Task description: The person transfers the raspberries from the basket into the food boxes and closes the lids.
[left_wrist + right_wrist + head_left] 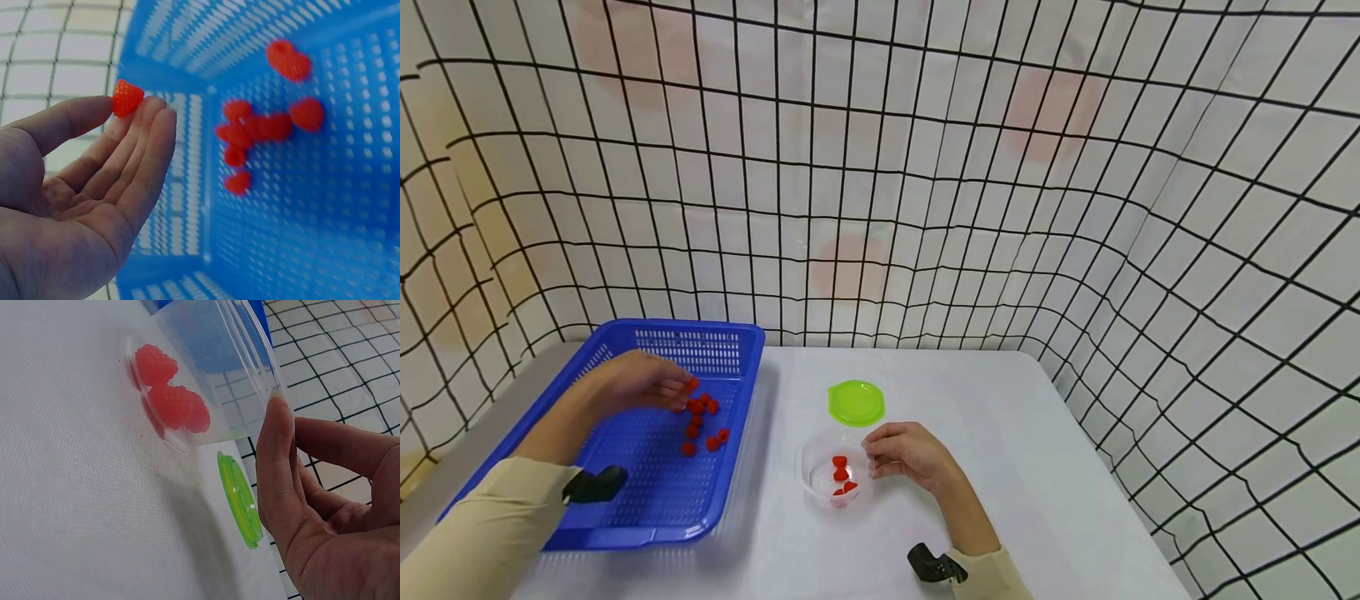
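Between thumb and fingertips, my left hand (643, 382) pinches one red raspberry (127, 98) above the blue basket (206, 187). Several more raspberries (697, 408) lie loose on the basket's floor, mostly toward its right side. My right hand (913, 454) grips the rim of a clear plastic tub (808, 477) on its right side, thumb and fingers on either side of the wall in the right wrist view. Inside the tub, several raspberries (172, 406) rest on the bottom.
A green round lid (857, 403) lies on the white table (985, 400) just behind the tub. Black netting (880, 192) over white sheeting encloses the back and both sides. The basket stands at the table's left, its raised rim facing the tub.
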The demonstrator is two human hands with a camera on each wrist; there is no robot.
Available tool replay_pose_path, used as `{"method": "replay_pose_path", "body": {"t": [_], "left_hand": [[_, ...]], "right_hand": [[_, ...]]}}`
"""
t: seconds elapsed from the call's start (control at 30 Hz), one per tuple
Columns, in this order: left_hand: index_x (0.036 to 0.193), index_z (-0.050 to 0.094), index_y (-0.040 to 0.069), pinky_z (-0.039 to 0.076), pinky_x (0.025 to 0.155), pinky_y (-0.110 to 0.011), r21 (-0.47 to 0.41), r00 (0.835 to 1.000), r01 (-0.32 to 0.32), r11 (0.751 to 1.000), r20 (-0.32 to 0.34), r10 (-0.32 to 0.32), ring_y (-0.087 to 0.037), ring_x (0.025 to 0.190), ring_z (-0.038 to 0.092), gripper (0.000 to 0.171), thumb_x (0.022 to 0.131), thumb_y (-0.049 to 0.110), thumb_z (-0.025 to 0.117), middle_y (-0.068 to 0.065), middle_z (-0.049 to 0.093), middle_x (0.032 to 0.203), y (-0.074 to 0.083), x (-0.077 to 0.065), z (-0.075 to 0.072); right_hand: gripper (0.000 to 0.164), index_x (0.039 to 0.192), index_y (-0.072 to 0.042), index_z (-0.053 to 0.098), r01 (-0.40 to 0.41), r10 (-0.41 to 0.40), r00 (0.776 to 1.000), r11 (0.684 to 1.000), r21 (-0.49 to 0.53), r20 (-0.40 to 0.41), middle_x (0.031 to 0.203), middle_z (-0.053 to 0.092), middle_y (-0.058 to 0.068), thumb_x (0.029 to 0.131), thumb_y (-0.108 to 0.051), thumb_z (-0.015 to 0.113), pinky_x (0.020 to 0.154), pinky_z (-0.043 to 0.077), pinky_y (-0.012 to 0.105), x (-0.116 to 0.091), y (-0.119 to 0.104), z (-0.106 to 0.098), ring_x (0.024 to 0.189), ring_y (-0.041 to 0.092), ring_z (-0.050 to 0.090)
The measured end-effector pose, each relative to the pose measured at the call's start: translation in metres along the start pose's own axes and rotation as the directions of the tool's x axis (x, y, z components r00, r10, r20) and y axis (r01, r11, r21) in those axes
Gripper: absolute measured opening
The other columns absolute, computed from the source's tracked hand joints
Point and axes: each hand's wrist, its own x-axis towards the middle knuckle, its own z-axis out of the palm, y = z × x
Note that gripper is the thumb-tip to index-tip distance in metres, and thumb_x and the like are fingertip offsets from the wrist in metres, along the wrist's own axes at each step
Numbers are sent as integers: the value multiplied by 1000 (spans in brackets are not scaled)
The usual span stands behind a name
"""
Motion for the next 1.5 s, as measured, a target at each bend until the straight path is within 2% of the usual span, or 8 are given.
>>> {"method": "replay_pose_path", "body": {"t": [0.2, 0.43, 0.57, 0.77, 1.07, 1.3, 1.5], "left_hand": [[129, 56, -16, 62, 86, -34, -47, 996, -80, 996, 27, 82, -19, 90, 75, 42, 104, 17, 57, -4, 75, 95, 26, 0, 21], [128, 58, -15, 60, 92, -40, -85, 989, -110, 990, 90, 118, -23, 94, 75, 38, 104, 14, 56, -12, 76, 103, 53, 1, 54], [128, 59, -14, 59, 94, -42, -103, 984, -123, 987, 113, 134, -23, 95, 75, 37, 103, 13, 57, -13, 75, 106, 63, 3, 78], [124, 64, -11, 60, 92, -41, -84, 980, -110, 990, 155, 122, -25, 93, 75, 33, 101, 12, 59, -17, 75, 106, 66, 13, 111], [115, 69, -8, 62, 88, -38, -13, 973, -55, 998, 224, 57, -24, 88, 75, 28, 96, 12, 66, -18, 75, 102, 65, 26, 152], [110, 72, -5, 62, 86, -38, 32, 964, -45, 998, 262, 35, -29, 89, 76, 24, 95, 13, 67, -18, 76, 99, 70, 31, 172], [110, 72, -5, 62, 86, -39, 51, 959, -17, 999, 283, 2, -33, 94, 75, 23, 94, 12, 68, -17, 76, 98, 68, 37, 184]], "right_hand": [[26, 110, 8, 67, 3, -3, 1000, 1000, 0, 0, 83, 67, 6, 94, -12, 68, 74, 63, 30, 0, 0, 1, 72, 17, 65], [25, 110, 6, 68, -2, 2, 1000, 1000, -5, -4, 86, 68, 8, 94, -13, 68, 74, 63, 30, 0, 0, 0, 73, 18, 66], [26, 111, 7, 68, 3, -3, 1000, 1000, -9, -1, 86, 68, 8, 94, -13, 68, 75, 63, 31, 0, 0, 1, 73, 18, 66], [29, 113, 9, 67, 15, -15, 1000, 1000, -20, 2, 89, 69, 12, 95, -14, 68, 75, 64, 31, 1, 0, 1, 73, 18, 66], [32, 115, 9, 66, -1, 1, 1000, 1000, -27, -11, 92, 69, 14, 95, -15, 69, 76, 64, 31, 0, -1, -1, 74, 18, 67], [32, 115, 8, 66, -9, 9, 1000, 1000, -20, -10, 92, 70, 15, 95, -17, 69, 77, 64, 32, 1, 0, -2, 74, 18, 68], [29, 113, 6, 67, -9, 9, 1000, 1000, -15, 0, 87, 70, 10, 95, -17, 68, 77, 64, 32, 0, 0, -1, 74, 18, 68]]}}
